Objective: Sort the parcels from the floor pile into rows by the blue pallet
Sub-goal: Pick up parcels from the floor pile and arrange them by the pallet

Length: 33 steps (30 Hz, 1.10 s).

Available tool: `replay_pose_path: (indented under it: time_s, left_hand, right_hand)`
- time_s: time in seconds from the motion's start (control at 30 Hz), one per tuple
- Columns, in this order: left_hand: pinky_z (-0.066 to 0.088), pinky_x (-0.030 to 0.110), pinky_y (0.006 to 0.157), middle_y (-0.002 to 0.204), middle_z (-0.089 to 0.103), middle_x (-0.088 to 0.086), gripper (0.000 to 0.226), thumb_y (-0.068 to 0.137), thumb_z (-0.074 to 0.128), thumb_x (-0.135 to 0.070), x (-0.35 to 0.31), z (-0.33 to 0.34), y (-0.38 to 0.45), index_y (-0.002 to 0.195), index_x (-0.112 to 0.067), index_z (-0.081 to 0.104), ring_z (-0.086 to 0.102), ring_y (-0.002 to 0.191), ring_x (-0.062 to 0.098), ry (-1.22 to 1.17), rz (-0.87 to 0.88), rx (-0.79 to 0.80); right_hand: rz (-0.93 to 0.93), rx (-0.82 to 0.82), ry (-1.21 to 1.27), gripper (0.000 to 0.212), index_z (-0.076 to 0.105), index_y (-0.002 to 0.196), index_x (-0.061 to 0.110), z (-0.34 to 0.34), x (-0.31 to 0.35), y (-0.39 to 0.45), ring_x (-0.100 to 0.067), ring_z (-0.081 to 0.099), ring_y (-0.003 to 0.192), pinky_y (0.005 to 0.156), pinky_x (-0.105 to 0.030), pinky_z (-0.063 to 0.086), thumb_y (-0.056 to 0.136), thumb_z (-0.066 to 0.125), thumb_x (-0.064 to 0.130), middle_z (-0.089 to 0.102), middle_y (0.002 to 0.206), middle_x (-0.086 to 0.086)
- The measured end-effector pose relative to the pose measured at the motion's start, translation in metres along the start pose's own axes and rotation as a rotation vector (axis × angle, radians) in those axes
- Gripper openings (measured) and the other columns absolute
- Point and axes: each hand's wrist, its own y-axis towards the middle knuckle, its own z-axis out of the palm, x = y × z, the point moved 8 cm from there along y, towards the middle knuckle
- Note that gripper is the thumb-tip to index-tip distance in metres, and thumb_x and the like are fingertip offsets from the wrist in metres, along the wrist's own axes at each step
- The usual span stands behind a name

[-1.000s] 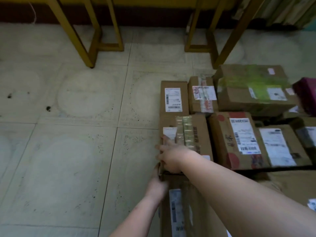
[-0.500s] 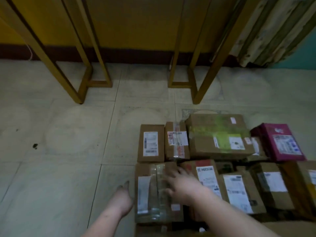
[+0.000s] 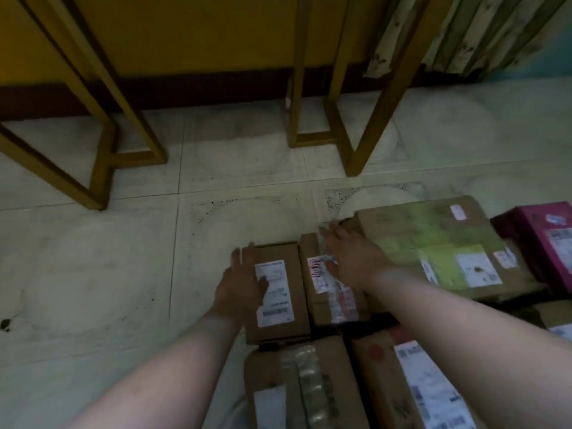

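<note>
The left hand (image 3: 240, 281) is laid flat, fingers extended, on the left edge of a small labelled parcel (image 3: 278, 294). The right hand (image 3: 348, 258) is spread open over the taped parcel (image 3: 332, 287) just beside it. Nothing is gripped. Both parcels lie on the floor (image 3: 123, 274), touching. For a clean row, it is judged that both should be pressed together and squared against the green-taped box (image 3: 433, 243) beyond the right fingers.

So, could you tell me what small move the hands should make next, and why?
Probably press the two small boxes together: the left hand lies flat on the left box, the right hand on the taped box, and a narrow gap separates them.
</note>
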Motion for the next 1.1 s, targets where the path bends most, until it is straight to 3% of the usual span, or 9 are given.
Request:
replay_pose_path:
  time_s: [0.07, 0.17, 0.3, 0.53, 0.67, 0.8, 0.93, 1.03, 1.1]
  left_hand:
    - [0.044, 0.045, 0.103, 0.164, -0.004, 0.004, 0.083, 0.097, 0.052, -0.033, -0.006, -0.002, 0.027, 0.156, -0.035, -0.006, 0.042, 0.132, 0.036, 0.111, 0.099, -0.017]
    - [0.040, 0.044, 0.108, 0.163, 0.011, 0.006, 0.078, 0.097, 0.050, -0.037, -0.002, 0.007, 0.064, 0.156, -0.035, -0.002, 0.041, 0.135, 0.034, 0.129, 0.118, 0.068]
    - [0.044, 0.038, 0.104, 0.154, 0.025, 0.009, 0.073, 0.094, 0.052, -0.035, 0.006, 0.027, 0.062, 0.156, -0.023, 0.016, 0.046, 0.129, 0.030, 0.134, 0.127, 0.178]
    - [0.012, 0.049, 0.121, 0.164, -0.001, 0.012, 0.090, 0.091, 0.042, -0.047, -0.005, 0.019, 0.070, 0.154, -0.021, -0.016, 0.000, 0.150, 0.037, 0.523, 0.165, 0.323]
    - [0.022, 0.036, 0.117, 0.161, 0.016, 0.016, 0.071, 0.102, 0.039, -0.040, -0.101, -0.025, 0.068, 0.157, -0.012, 0.005, 0.017, 0.149, 0.030, 0.316, 0.161, 0.182]
    - [0.032, 0.034, 0.111, 0.153, 0.035, 0.016, 0.060, 0.102, 0.039, -0.044, -0.205, -0.052, 0.086, 0.154, -0.016, 0.027, 0.038, 0.139, 0.030, 0.099, 0.243, 0.073]
    - [0.028, 0.038, 0.113, 0.154, 0.036, 0.011, 0.058, 0.100, 0.036, -0.054, -0.268, -0.025, 0.115, 0.148, -0.021, 0.037, 0.037, 0.139, 0.029, -0.134, 0.175, 0.223]
    - [0.022, 0.038, 0.115, 0.151, 0.039, 0.001, 0.071, 0.095, 0.032, -0.067, -0.283, 0.007, 0.135, 0.148, -0.020, 0.040, 0.033, 0.141, 0.024, -0.299, 0.039, 0.380]
    - [0.032, 0.043, 0.108, 0.139, 0.052, 0.000, 0.081, 0.080, 0.044, -0.081, -0.272, 0.038, 0.148, 0.133, -0.021, 0.057, 0.046, 0.129, 0.024, -0.312, -0.084, 0.524]
  right_hand:
    - [0.017, -0.019, -0.043, 0.074, -0.003, 0.157, 0.015, 0.009, 0.004, 0.030, -0.029, 0.009, 0.151, 0.121, -0.042, 0.018, 0.100, 0.042, 0.030, 0.000, 0.165, -0.011]
    - [0.111, 0.013, -0.019, 0.071, -0.009, 0.156, 0.013, 0.025, 0.002, 0.060, -0.030, 0.000, 0.151, 0.122, -0.045, 0.012, 0.100, 0.034, 0.023, -0.003, 0.164, -0.011]
    - [0.191, 0.053, 0.075, 0.058, 0.018, 0.153, 0.013, 0.049, -0.008, 0.070, -0.032, 0.014, 0.147, 0.118, -0.050, 0.023, 0.100, 0.037, 0.026, 0.024, 0.157, -0.012]
    - [0.097, 0.063, 0.063, 0.077, -0.005, 0.157, 0.019, 0.019, 0.010, 0.037, -0.023, -0.009, 0.151, 0.121, -0.044, 0.007, 0.100, 0.045, 0.029, -0.013, 0.164, -0.001]
    - [0.021, -0.270, 0.026, 0.071, 0.043, 0.147, 0.008, -0.043, -0.006, 0.004, -0.034, 0.039, 0.140, 0.116, -0.048, 0.026, 0.083, 0.065, 0.027, 0.037, 0.154, -0.015]
    - [0.400, -0.403, 0.063, 0.069, 0.011, 0.157, 0.017, -0.091, -0.111, -0.039, -0.031, 0.011, 0.150, 0.122, -0.049, 0.008, 0.099, 0.040, 0.039, 0.008, 0.164, -0.009]
    - [0.856, -0.456, 0.283, 0.070, 0.012, 0.157, 0.021, -0.065, -0.233, -0.097, -0.033, 0.018, 0.148, 0.120, -0.050, 0.013, 0.098, 0.032, 0.054, 0.015, 0.163, -0.012]
    - [0.880, -0.387, 0.403, 0.073, 0.018, 0.155, 0.024, -0.013, -0.288, -0.113, -0.032, 0.033, 0.141, 0.115, -0.050, 0.028, 0.095, 0.031, 0.063, 0.031, 0.157, -0.010]
    - [0.815, -0.316, 0.488, 0.072, 0.026, 0.152, 0.027, 0.020, -0.300, -0.113, -0.031, 0.047, 0.130, 0.106, -0.045, 0.040, 0.094, 0.029, 0.068, 0.049, 0.145, -0.010]
